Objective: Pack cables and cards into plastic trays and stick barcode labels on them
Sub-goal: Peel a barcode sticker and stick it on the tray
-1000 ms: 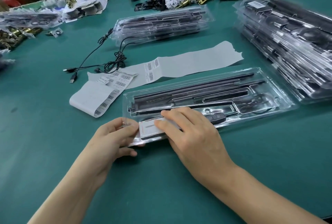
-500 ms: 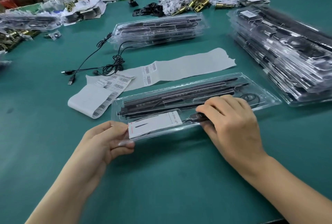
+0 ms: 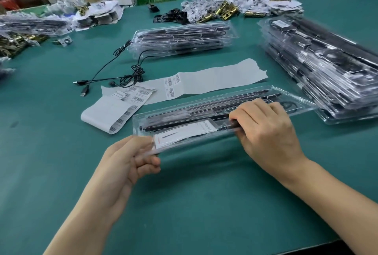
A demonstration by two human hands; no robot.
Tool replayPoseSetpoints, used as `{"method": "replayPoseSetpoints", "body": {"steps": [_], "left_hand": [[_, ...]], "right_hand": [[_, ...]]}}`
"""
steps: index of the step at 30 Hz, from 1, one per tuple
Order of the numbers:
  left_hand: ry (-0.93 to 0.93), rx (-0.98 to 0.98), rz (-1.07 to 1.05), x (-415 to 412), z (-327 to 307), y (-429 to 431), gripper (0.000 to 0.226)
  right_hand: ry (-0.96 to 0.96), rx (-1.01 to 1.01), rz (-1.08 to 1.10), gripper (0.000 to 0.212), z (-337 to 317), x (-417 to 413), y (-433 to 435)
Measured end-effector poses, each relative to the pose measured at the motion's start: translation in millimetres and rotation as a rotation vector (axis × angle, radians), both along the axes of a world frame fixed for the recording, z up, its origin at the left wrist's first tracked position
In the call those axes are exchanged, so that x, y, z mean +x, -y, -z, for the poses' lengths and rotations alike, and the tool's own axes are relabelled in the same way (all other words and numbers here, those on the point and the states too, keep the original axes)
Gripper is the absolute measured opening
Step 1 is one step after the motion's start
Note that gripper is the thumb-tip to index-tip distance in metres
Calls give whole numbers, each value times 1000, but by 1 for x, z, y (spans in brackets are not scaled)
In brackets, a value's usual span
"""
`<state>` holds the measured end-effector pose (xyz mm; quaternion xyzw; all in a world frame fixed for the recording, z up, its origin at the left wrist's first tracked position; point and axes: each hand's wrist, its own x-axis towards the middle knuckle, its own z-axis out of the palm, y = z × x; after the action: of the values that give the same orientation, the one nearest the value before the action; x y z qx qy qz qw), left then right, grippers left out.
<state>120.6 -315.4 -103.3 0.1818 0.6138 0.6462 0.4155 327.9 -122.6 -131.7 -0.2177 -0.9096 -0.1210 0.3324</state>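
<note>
Tray [image 3: 204, 107], holding the card [image 3: 184, 135], is sitting with its near edge raised off the table [image 3: 204, 203] because I am pinching its left corner with my left hand [image 3: 126, 164] and gripping its front edge in my curled right hand [image 3: 266, 132], likely steadying it for labelling.

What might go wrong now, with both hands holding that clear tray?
The left hand pinches just a corner of the tray, so the thin plastic may flex and the white card could shift. The tray's right end sits close to the stack of packed trays; a swing might bump it.
</note>
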Motion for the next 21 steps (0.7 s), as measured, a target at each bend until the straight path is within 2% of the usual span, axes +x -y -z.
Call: {"method": "replayPoseSetpoints", "body": {"steps": [3, 5, 8, 10, 12, 15, 16, 19, 21], "left_hand": [[24, 47, -89, -2, -6, -2, 39], [-41, 127, -204, -10, -9, -3, 45], [-147, 230, -374, -25, -10, -6, 30], [-148, 255, -393, -35, -7, -16, 26], [-133, 227, -312, -38, -3, -35, 31], [-202, 164, -68, -27, 0, -68, 29], [-246, 165, 36, -20, -1, -76, 32], [-253, 258, 330, -4, 3, -89, 62], [-208, 305, 390, -3, 3, -93, 59]], "right_hand": [[31, -35, -9, 8, -28, 1, -6], [89, -94, -35, 5, -56, -3, -10], [207, -245, -23, 12, -101, -11, -14], [228, -304, 10, 17, -128, -16, -16], [190, -354, 21, 19, -155, -21, -17], [69, -439, 60, 30, -185, -27, -24], [2, -539, 51, 32, -191, -28, -27], [-251, -1120, -49, 22, -189, -33, -35], [-366, -1377, -22, 18, -170, -35, -40]]}}
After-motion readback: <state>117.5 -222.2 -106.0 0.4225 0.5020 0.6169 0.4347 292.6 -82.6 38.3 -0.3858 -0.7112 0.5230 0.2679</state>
